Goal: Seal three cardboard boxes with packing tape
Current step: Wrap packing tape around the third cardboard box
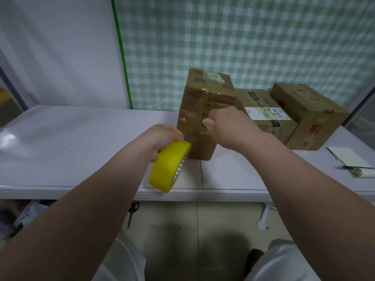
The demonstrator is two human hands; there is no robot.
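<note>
A tall cardboard box (pixel 194 110) stands on end in the middle of the white table (pixel 81 138), its near face striped with shiny tape. My left hand (pixel 162 136) grips a yellow roll of packing tape (pixel 168 167) against the box's lower left edge. My right hand (pixel 225 122) presses on the box's near face by the flap seam, fingers curled and thumb pointing left. A second box (pixel 263 112) with a white label lies behind it to the right. Beside that stands a third box (pixel 310 114) with red flower prints.
A notepad (pixel 347 157) with a pen and a small paper roll (pixel 363 172) lie at the table's right edge. Scissors (pixel 133 212) are on the floor under the table front. A green checked curtain (pixel 243 41) hangs behind the table.
</note>
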